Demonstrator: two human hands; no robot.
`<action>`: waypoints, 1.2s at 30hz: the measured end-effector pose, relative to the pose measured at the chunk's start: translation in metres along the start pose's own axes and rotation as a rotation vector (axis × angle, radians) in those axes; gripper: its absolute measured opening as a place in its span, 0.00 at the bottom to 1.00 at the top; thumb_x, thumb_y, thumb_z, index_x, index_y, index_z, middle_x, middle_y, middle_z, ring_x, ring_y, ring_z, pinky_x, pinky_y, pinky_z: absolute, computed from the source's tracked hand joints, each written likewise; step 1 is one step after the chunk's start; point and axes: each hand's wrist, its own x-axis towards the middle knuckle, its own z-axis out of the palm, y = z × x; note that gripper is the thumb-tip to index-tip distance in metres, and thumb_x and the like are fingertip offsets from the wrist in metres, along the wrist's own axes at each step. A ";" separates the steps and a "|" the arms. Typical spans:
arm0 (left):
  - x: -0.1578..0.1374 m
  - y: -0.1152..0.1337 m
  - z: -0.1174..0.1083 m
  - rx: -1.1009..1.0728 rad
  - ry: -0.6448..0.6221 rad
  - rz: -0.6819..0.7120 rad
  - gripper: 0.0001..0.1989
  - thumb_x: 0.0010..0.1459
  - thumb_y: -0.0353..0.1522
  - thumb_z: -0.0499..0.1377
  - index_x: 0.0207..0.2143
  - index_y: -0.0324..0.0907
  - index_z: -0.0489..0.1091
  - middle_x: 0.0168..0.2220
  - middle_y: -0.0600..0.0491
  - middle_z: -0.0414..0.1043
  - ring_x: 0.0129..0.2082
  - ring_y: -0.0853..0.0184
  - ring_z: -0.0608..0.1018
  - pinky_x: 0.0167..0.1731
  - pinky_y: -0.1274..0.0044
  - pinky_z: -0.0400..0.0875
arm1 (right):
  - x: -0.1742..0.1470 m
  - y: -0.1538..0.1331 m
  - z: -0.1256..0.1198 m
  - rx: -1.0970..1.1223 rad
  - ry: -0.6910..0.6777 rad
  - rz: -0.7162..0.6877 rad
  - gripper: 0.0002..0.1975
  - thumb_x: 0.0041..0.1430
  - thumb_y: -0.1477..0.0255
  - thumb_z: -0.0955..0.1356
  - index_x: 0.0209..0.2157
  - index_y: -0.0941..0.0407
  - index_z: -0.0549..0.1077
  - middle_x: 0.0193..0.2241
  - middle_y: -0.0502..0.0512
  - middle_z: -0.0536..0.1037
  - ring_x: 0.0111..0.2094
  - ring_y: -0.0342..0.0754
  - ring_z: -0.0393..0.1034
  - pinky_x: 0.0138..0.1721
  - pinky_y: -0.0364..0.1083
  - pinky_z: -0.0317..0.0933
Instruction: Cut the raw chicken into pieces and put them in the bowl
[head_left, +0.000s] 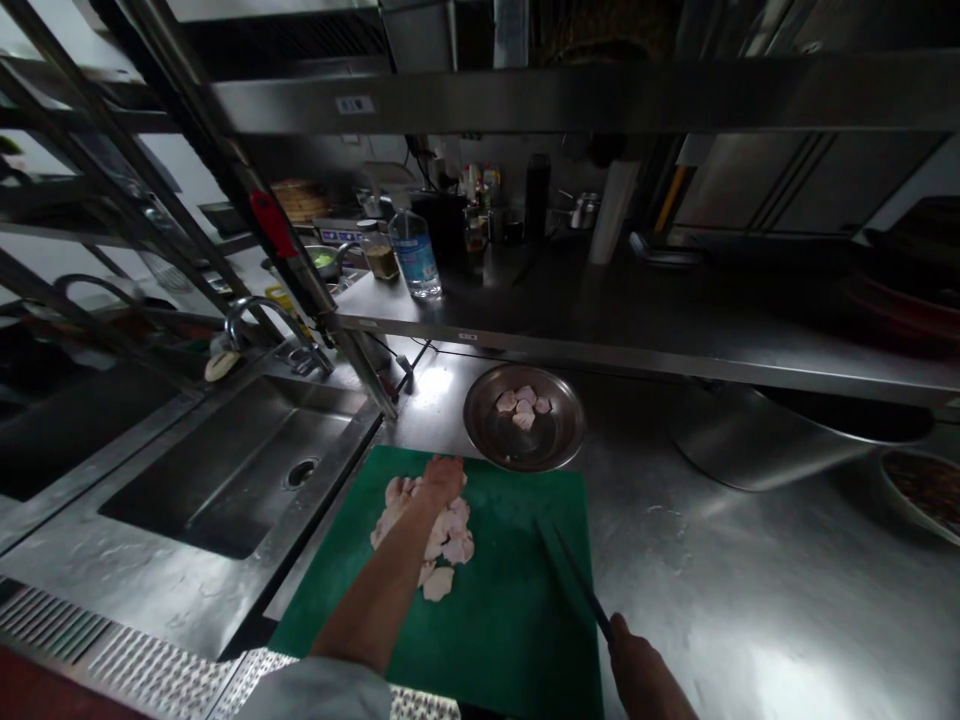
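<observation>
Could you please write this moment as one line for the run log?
left hand: on pale raw meat pieces; right hand: gripping dark narrow-bladed knife; surface: green rectangular cutting board; beyond: round metal bowl, some pieces inside

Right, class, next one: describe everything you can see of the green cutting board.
The green cutting board looks rectangular and plastic, in one plain, matte colour. It lies flat on the steel counter, right of the sink, with a metal bowl at its far edge. Pale meat pieces lie on its left part, under the left hand. The right hand holds a knife over its right side; whether the blade touches it is unclear.
</observation>
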 end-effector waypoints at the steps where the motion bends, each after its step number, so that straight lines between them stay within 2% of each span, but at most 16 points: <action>1: 0.002 0.001 0.001 -0.014 -0.018 0.020 0.04 0.58 0.31 0.61 0.34 0.39 0.73 0.35 0.49 0.77 0.39 0.62 0.76 0.45 0.68 0.69 | -0.001 -0.001 -0.001 0.003 0.007 -0.002 0.23 0.67 0.84 0.50 0.51 0.60 0.69 0.41 0.70 0.83 0.39 0.51 0.81 0.34 0.44 0.66; 3: 0.003 0.003 0.002 -0.040 -0.066 0.059 0.04 0.58 0.32 0.61 0.33 0.40 0.72 0.34 0.52 0.75 0.38 0.64 0.75 0.43 0.70 0.70 | -0.003 0.000 -0.002 -0.003 0.032 -0.024 0.22 0.67 0.82 0.50 0.52 0.60 0.68 0.41 0.69 0.83 0.39 0.51 0.80 0.33 0.44 0.66; 5: 0.000 0.010 0.004 -0.070 -0.100 0.109 0.02 0.55 0.27 0.61 0.31 0.42 0.72 0.33 0.53 0.75 0.36 0.65 0.75 0.41 0.73 0.69 | -0.003 0.002 -0.003 -0.019 0.061 -0.056 0.22 0.68 0.82 0.51 0.55 0.61 0.67 0.41 0.69 0.83 0.40 0.50 0.80 0.34 0.44 0.67; 8: -0.020 0.031 0.017 -0.127 -0.117 0.197 0.10 0.53 0.21 0.56 0.32 0.44 0.73 0.34 0.52 0.75 0.38 0.66 0.76 0.42 0.74 0.70 | -0.004 0.000 -0.006 -0.053 0.088 -0.059 0.22 0.66 0.83 0.53 0.57 0.63 0.65 0.42 0.70 0.82 0.42 0.51 0.80 0.37 0.44 0.67; 11: -0.057 0.052 0.047 -0.286 -0.046 0.303 0.16 0.54 0.20 0.51 0.37 0.44 0.73 0.41 0.50 0.75 0.42 0.65 0.77 0.45 0.72 0.73 | -0.007 -0.009 -0.015 -0.072 0.094 -0.072 0.21 0.66 0.83 0.54 0.56 0.64 0.66 0.41 0.70 0.82 0.41 0.52 0.80 0.37 0.44 0.67; 14: -0.102 0.056 0.080 -0.373 0.031 0.367 0.22 0.54 0.17 0.50 0.43 0.45 0.74 0.51 0.47 0.74 0.49 0.64 0.78 0.51 0.68 0.75 | -0.012 -0.020 -0.025 -0.118 0.067 -0.089 0.20 0.67 0.82 0.54 0.55 0.65 0.67 0.41 0.70 0.82 0.43 0.53 0.80 0.38 0.44 0.68; 16: -0.128 0.049 0.097 -0.344 0.114 0.307 0.24 0.55 0.18 0.50 0.48 0.45 0.74 0.57 0.46 0.72 0.54 0.61 0.76 0.56 0.64 0.74 | -0.013 -0.026 -0.027 -0.178 0.056 -0.101 0.20 0.68 0.80 0.54 0.56 0.65 0.66 0.42 0.71 0.81 0.44 0.53 0.80 0.40 0.45 0.68; 19: -0.152 0.040 0.110 -0.362 0.275 0.191 0.16 0.61 0.24 0.53 0.46 0.44 0.75 0.50 0.47 0.76 0.50 0.60 0.79 0.54 0.62 0.76 | -0.011 -0.036 -0.022 -0.271 0.048 -0.144 0.19 0.68 0.79 0.55 0.55 0.63 0.68 0.43 0.69 0.81 0.44 0.53 0.79 0.41 0.45 0.69; 22: -0.155 0.043 0.113 -0.393 0.314 0.199 0.11 0.65 0.30 0.54 0.43 0.45 0.76 0.45 0.49 0.78 0.46 0.61 0.80 0.50 0.63 0.78 | -0.004 -0.052 -0.013 -0.336 0.045 -0.216 0.19 0.69 0.77 0.55 0.55 0.63 0.69 0.44 0.69 0.81 0.44 0.54 0.79 0.42 0.46 0.69; 26: -0.142 0.053 0.115 -0.359 0.236 0.275 0.10 0.65 0.30 0.55 0.42 0.45 0.77 0.44 0.50 0.79 0.45 0.61 0.78 0.49 0.63 0.76 | 0.008 -0.068 -0.013 -0.365 0.038 -0.256 0.19 0.70 0.77 0.55 0.54 0.63 0.70 0.44 0.67 0.81 0.45 0.53 0.79 0.44 0.45 0.69; 29: -0.137 0.055 0.119 -0.324 0.198 0.303 0.11 0.65 0.29 0.54 0.41 0.45 0.77 0.42 0.50 0.79 0.45 0.60 0.77 0.49 0.61 0.75 | 0.012 -0.064 -0.024 -0.391 0.050 -0.212 0.17 0.67 0.79 0.57 0.52 0.63 0.71 0.44 0.69 0.81 0.46 0.53 0.79 0.45 0.46 0.69; 32: -0.140 0.054 0.120 -0.351 0.205 0.290 0.10 0.65 0.30 0.55 0.43 0.45 0.76 0.44 0.49 0.77 0.46 0.59 0.76 0.51 0.61 0.74 | 0.006 -0.055 -0.033 -0.421 0.077 -0.154 0.19 0.65 0.80 0.59 0.56 0.65 0.67 0.41 0.71 0.81 0.45 0.55 0.80 0.44 0.47 0.70; 36: -0.142 0.057 0.117 -0.384 0.244 0.265 0.09 0.66 0.31 0.54 0.43 0.44 0.74 0.46 0.48 0.75 0.47 0.60 0.75 0.52 0.62 0.73 | -0.006 -0.055 -0.026 -0.481 0.125 -0.170 0.19 0.65 0.80 0.60 0.56 0.63 0.67 0.40 0.71 0.82 0.44 0.57 0.80 0.44 0.49 0.71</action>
